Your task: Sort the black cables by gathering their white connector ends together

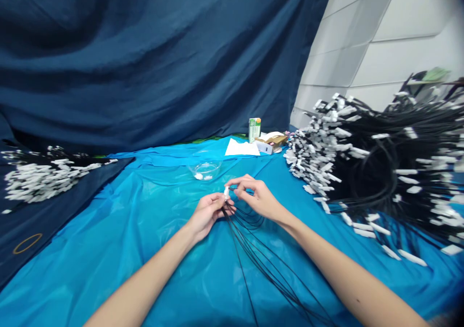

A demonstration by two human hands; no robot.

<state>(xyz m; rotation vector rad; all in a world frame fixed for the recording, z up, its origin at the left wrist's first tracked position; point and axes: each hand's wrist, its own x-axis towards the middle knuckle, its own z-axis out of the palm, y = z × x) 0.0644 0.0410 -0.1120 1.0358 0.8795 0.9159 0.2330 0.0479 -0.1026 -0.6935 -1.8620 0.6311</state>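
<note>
Near the middle of the blue sheet, my left hand pinches a small white connector and the black cables just below it. The connector stands roughly upright above the fingertips. My right hand is closed with thumb and index finger together at the connector's right side, on a thin black cable end. Several cables run from the hands down toward the lower right, between my forearms. Just beyond the hands sits a clear round bowl with a few white pieces in it.
A large heap of black cables with white connectors fills the right side. A smaller bundle lies at the left on dark cloth, near a yellow ring. White paper, a green-and-white carton and a small white box stand behind.
</note>
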